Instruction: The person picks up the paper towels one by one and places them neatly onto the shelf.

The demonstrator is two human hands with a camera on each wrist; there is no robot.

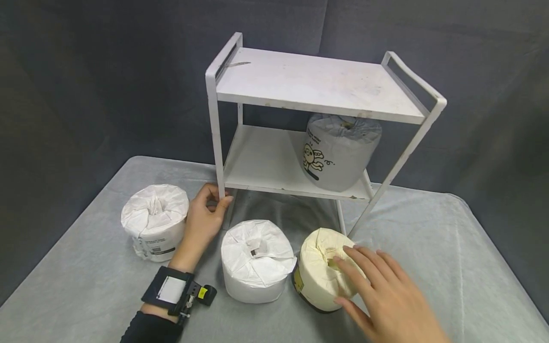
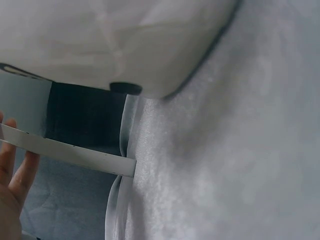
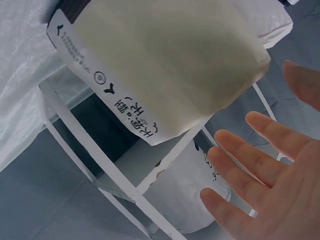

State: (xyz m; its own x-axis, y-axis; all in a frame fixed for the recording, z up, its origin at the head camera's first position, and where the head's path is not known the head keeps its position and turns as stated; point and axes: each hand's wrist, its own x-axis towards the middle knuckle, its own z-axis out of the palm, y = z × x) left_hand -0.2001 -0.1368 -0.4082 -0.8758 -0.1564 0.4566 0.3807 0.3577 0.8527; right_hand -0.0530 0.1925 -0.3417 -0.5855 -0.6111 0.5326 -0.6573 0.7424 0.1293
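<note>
My left hand point(image 1: 203, 221) holds the front left leg of a white two-tier shelf point(image 1: 317, 78), thumb on one side and fingers on the other. The left wrist view shows that leg point(image 2: 75, 153) against the fingers. My right hand point(image 1: 388, 293) is spread over the right side of a pale yellow wrapped paper roll point(image 1: 317, 250), which stands on the table. In the right wrist view its fingers point(image 3: 245, 172) are apart and grip nothing. Contact with the yellow roll point(image 3: 170, 65) cannot be told.
A white wrapped roll point(image 1: 257, 259) stands front centre, beside the yellow one. Another white roll point(image 1: 156, 221) is left of my left wrist. A larger printed roll point(image 1: 343, 152) sits on the lower tier's right. Grey cloth point(image 1: 86, 267) covers the table; dark curtains hang behind.
</note>
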